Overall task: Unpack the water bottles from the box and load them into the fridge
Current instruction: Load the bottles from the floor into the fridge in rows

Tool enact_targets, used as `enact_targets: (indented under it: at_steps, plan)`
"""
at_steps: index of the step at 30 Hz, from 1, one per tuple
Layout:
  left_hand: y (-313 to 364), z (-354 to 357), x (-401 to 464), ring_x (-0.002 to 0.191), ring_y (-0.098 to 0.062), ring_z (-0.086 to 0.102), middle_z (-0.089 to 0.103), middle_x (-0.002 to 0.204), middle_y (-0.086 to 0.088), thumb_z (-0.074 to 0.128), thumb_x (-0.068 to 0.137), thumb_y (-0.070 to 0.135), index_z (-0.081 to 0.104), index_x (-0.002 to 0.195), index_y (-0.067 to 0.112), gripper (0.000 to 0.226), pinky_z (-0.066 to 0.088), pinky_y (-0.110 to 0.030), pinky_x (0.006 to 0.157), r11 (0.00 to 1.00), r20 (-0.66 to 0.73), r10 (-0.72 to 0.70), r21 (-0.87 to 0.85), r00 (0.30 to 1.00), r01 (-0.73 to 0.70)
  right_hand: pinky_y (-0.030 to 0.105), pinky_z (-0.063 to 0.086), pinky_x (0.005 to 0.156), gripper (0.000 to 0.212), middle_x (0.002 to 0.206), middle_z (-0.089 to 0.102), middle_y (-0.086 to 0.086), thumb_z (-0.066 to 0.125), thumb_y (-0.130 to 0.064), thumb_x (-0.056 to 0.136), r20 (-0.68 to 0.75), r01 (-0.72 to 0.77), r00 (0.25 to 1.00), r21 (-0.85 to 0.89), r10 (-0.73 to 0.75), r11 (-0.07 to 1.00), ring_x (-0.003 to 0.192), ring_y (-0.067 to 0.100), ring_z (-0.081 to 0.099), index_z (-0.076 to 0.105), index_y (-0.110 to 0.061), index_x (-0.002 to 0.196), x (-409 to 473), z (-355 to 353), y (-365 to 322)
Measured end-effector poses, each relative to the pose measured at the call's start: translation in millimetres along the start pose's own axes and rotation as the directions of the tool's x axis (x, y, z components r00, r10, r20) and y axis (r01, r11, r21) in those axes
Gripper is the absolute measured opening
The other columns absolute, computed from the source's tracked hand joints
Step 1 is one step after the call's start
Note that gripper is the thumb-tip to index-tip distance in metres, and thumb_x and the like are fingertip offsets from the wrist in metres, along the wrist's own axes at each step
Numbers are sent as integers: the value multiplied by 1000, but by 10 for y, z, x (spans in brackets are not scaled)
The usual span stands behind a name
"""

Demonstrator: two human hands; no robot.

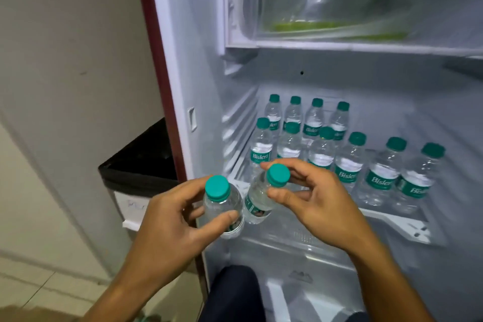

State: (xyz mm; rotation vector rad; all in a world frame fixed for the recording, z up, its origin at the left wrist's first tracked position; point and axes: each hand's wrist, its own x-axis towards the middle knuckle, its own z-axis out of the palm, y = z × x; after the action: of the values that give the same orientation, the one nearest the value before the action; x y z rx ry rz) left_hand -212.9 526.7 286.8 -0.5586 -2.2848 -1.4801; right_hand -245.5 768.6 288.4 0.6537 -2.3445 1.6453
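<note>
The left hand [172, 219] grips one small clear plastic water bottle with a green cap [222, 206], the right hand [311, 198] pinches a second such bottle [258, 201], both before the fridge shelf [392, 219]. Set them upright at the free front left; the gap there seems narrow.

Plain off-white wall [65, 47] fills the left of frame. Pale tiled floor [47, 287] at lower left. Bin [146, 165] with black liner stands at centre left against the wall, a white paper label [132, 210] on its front. Light is dim and even.
</note>
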Motion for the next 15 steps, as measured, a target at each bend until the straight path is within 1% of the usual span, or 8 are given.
enact_targets:
  at_steps: [2, 4, 6, 9, 11, 13, 15]
  plan:
    - [131, 45, 123, 99, -6, 69, 72, 107, 14, 80, 71, 47, 68, 114, 37, 45, 53, -14, 81, 998, 0, 69, -6, 998, -69, 28, 60, 86, 38, 121, 69, -20, 76, -34, 83, -52, 36, 998, 3, -35, 999, 120, -1, 60, 67, -37, 119, 4, -149, -131]
    - [261, 101, 248, 104, -6, 68, 71, 110, 16, 80, 70, 48, 68, 115, 36, 48, 52, -14, 84, 992, -5, 123, -40, 992, -123, 25, 59, 87, 39, 124, 67, -21, 73, -37, 82, -99, 90, 991, -15, -91, 996, 120, 1, 61, 65, -44, 119, 2, -282, -258]
    - [372, 167, 382, 108, -7, 66, 70, 113, 18, 81, 70, 47, 68, 117, 35, 50, 51, -14, 88, 983, -17, 179, -39, 984, -180, 24, 58, 88, 40, 127, 65, -23, 71, -36, 83, -141, 149, 978, -50, -155, 988, 120, 2, 61, 63, -46, 121, 8, -397, -361]
    - [505, 271, 565, 112, -7, 64, 68, 117, 19, 84, 70, 38, 67, 121, 30, 55, 51, -19, 93, 966, -29, 247, -68, 969, -248, 28, 56, 94, 38, 134, 63, -21, 72, -24, 86, -212, 222, 951, -47, -227, 974, 124, 5, 60, 65, -35, 122, 27, -529, -427]
    - [577, 353, 695, 115, -9, 63, 67, 120, 17, 82, 70, 35, 65, 124, 28, 57, 52, -23, 94, 956, -12, 278, -93, 960, -278, 29, 54, 98, 39, 137, 61, -19, 72, -17, 87, -250, 260, 931, -62, -267, 964, 127, 6, 58, 65, -33, 122, 46, -593, -456]
    - [639, 445, 834, 119, -11, 61, 65, 124, 15, 81, 71, 31, 64, 127, 25, 59, 51, -28, 97, 945, 16, 313, -104, 950, -310, 27, 53, 99, 42, 138, 60, -20, 72, -12, 87, -277, 286, 910, -115, -307, 951, 128, 6, 57, 65, -32, 123, 78, -640, -487]
    - [691, 538, 990, 121, -11, 59, 64, 126, 16, 81, 72, 27, 63, 128, 25, 59, 50, -32, 100, 932, 31, 352, -109, 936, -347, 24, 54, 96, 45, 138, 60, -19, 71, -2, 88, -315, 299, 888, -156, -334, 942, 128, 5, 58, 64, -30, 122, 110, -722, -508]
